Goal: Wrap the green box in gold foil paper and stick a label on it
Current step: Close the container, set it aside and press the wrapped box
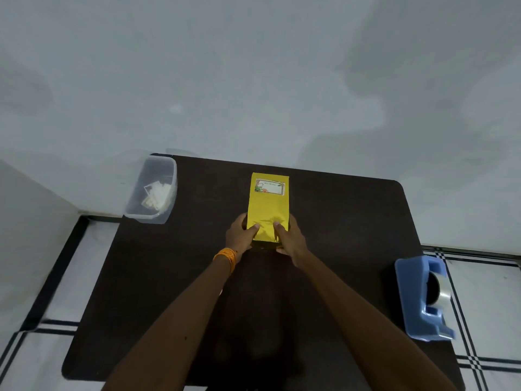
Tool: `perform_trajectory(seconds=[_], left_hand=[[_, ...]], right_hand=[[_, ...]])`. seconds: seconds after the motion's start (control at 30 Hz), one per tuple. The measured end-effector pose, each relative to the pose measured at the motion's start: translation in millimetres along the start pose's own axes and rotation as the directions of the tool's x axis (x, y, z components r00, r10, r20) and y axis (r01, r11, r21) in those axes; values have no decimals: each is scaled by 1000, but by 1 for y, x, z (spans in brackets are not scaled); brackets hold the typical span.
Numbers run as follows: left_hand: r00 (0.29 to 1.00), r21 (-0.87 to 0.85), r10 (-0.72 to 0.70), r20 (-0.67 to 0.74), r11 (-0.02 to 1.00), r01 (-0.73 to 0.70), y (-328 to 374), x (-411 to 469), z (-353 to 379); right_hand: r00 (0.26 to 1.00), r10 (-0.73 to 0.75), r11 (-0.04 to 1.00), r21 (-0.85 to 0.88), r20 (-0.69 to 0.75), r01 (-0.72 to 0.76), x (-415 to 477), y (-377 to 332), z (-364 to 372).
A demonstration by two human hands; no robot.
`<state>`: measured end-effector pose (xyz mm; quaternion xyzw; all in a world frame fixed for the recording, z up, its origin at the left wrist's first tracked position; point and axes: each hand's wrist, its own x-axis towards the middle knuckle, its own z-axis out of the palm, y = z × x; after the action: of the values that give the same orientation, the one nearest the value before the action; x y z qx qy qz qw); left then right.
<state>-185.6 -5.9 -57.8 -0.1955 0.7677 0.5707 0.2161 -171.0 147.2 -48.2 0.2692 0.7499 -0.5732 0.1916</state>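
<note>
Gold-wrapped box [267, 206] long axis runs up frame, label [270, 187] at far end; left hand [239, 235], right hand [290, 241] fingers [253, 227] clasp near end.

label [270, 187] on the gold-wrapped box [267, 206], blurred print, seems "Best Wishes"

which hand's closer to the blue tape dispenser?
Right. The right hand grips the gold-wrapped box on the side facing the tape dispenser; the left hand grips the opposite side, farther away.
</note>
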Motion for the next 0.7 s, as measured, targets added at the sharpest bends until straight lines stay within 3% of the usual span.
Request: perform_trajectory(seconds=[0.5,0.7], left_hand=[[998,18,52,30,998,-52,19,24,-2],[993,115,75,-93,991,-64,2,5,-22]], right_hand=[[999,-18,1000,8,31,18,31,-13,-6],[970,69,992,-83,-232,-91,21,13,-3]])
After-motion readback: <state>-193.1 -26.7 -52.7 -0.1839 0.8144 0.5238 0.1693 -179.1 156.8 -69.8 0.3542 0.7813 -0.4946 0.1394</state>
